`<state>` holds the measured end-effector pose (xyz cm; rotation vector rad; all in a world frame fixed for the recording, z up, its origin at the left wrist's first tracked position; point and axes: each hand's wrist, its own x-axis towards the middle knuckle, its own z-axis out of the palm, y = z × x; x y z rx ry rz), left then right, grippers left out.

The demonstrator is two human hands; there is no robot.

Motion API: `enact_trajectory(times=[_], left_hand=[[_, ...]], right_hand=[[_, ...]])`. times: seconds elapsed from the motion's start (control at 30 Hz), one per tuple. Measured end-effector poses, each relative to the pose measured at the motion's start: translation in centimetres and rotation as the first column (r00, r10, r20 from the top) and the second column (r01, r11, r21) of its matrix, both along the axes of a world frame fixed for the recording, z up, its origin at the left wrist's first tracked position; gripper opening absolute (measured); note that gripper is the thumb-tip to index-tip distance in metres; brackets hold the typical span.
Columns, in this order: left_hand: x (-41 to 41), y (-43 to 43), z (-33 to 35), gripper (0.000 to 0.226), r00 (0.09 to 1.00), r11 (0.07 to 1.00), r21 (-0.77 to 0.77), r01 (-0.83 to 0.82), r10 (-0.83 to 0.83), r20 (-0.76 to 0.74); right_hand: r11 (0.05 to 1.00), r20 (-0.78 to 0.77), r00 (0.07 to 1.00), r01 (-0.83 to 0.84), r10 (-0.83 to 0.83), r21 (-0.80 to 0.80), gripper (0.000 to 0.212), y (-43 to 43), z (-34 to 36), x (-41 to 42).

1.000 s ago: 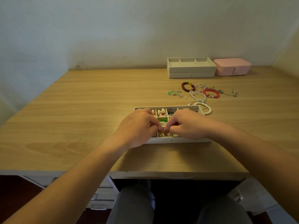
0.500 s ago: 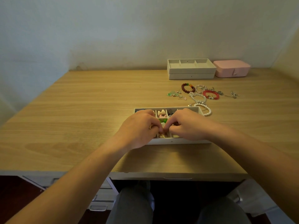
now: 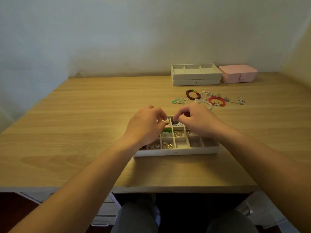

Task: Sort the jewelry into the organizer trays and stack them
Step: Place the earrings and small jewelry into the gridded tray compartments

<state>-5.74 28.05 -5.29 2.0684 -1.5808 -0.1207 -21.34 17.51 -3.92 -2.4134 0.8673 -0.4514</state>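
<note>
Two-handed: pinching dark bit [image 3: 176,122] w/ R hand [image 3: 200,122] fingers [image 3: 181,115]; L hand [image 3: 144,127] can't tell. Could slip into wrong slot of tray [image 3: 176,151].

desk [image 3: 84,132]: matt wood grain | tray [image 3: 176,151]: matt, perhaps fabric-lined | red bracelet [image 3: 216,97]: glossy beads | pink box [image 3: 238,73]: smooth

open table [image 3: 75,123] left of the organizer tray [image 3: 176,151] gives passage. right and beyond, loose bracelets [image 3: 216,101], stacked trays [image 3: 196,79] and a pink box [image 3: 238,74] block the way, bracelets perhaps touching the tray.
</note>
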Motion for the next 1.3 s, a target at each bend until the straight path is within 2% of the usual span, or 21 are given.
enact_trajectory(times=[0.17,0.37,0.63,0.73,0.9,1.1,1.3], left_hand=[[-0.3,-2.9,-0.2,0.038,1.000,0.994,0.104,-0.016,0.014,0.017],[0.2,-6.3,0.2,0.035,0.999,0.990,0.133,-0.038,0.040,-0.012],[2.3,-11.8,0.8,0.036,0.993,0.977,0.190,-0.094,0.106,-0.051],[2.9,-13.8,0.5,0.037,0.996,0.965,0.250,-0.084,0.088,-0.001],[3.2,-15.8,0.5,0.039,0.996,0.939,0.340,-0.048,0.019,0.088],[2.7,-16.9,0.1,0.028,0.992,0.942,0.331,-0.048,0.006,0.126],[2.9,-17.2,0.0,0.022,0.997,0.922,0.388,0.000,0.028,-0.067]], right_hand=[[0.988,0.091,0.983,0.157,-0.156,0.002,0.019,-3.2,-0.7,0.5],[0.963,0.081,0.961,0.268,-0.266,-0.013,0.019,-7.3,-0.8,1.0],[0.962,0.006,0.965,0.261,-0.263,0.082,0.034,-11.2,-1.0,3.4],[0.955,0.069,0.962,0.252,-0.265,0.154,0.040,-12.1,-1.0,3.7],[0.944,0.205,0.939,0.223,-0.275,0.242,0.027,-12.4,-1.4,3.5],[0.980,0.167,0.967,0.179,-0.191,0.088,0.024,-12.3,-2.2,3.6],[0.986,0.086,0.982,0.168,-0.166,-0.012,0.031,-11.8,-2.7,3.3]])
